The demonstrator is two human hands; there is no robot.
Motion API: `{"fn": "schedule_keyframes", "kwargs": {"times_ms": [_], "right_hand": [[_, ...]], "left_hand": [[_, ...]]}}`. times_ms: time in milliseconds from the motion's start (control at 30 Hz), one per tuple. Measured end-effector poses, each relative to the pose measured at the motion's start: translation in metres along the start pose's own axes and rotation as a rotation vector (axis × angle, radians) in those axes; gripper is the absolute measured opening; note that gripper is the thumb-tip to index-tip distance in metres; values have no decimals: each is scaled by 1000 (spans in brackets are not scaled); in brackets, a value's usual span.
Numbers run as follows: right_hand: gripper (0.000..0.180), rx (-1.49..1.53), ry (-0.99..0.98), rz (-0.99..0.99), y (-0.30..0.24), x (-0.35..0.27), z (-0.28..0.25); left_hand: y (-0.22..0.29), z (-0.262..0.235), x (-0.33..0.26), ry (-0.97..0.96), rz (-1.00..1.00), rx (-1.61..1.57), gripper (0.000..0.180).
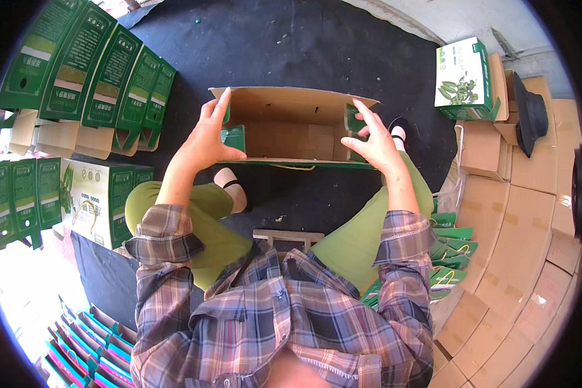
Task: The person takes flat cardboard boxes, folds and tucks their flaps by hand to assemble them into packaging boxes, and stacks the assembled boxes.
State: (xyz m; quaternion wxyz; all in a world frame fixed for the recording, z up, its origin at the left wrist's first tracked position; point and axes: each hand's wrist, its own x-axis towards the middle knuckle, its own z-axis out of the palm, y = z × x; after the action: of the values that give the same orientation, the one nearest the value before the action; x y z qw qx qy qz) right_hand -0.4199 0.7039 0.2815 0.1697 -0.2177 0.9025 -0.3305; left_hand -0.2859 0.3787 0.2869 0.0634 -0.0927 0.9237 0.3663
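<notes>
A cardboard box (284, 123), brown inside and green outside, stands between my feet with its top uncovered. A yellow cord handle (294, 168) hangs along its near side. Green end flaps (233, 138) show at its left end, folded inward. My left hand (207, 139) spans that end, thumb toward the near edge and fingers at the far corner. At the opposite end my right hand (374, 139) grips in the same way, its index finger at the far right corner and its thumb over the near part. Some fingertips are hidden behind the box walls.
Rows of green printed cartons (90, 77) line the left, with a white-and-green carton (87, 200) nearer. A white-and-green box (462, 81) and a black hat (530, 116) rest on brown cartons (498, 226) to the right. Green bags (451, 249) lie by my right leg.
</notes>
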Motion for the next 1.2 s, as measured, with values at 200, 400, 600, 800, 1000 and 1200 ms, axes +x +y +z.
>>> {"fn": "schedule_keyframes", "kwargs": {"times_ms": [200, 400, 600, 800, 1000, 1200], "right_hand": [[72, 233, -88, 142, 33, 5, 9], [58, 459, -124, 340, 37, 7, 6], [60, 549, -79, 344, 39, 4, 4], [59, 515, -39, 258, 48, 5, 11], [54, 46, 169, -96, 56, -10, 24], [75, -427, 53, -253, 30, -28, 39]], "left_hand": [[-12, 5, 3, -31, 1, -220, 119], [-22, 1, -3, -87, -100, -521, 112], [-23, -1, -8, -156, -49, -450, 100], [-39, 15, -1, -73, 27, -197, 69], [-31, 33, 1, 185, 12, 184, 55], [-32, 44, -2, 153, 121, 443, 59]]}}
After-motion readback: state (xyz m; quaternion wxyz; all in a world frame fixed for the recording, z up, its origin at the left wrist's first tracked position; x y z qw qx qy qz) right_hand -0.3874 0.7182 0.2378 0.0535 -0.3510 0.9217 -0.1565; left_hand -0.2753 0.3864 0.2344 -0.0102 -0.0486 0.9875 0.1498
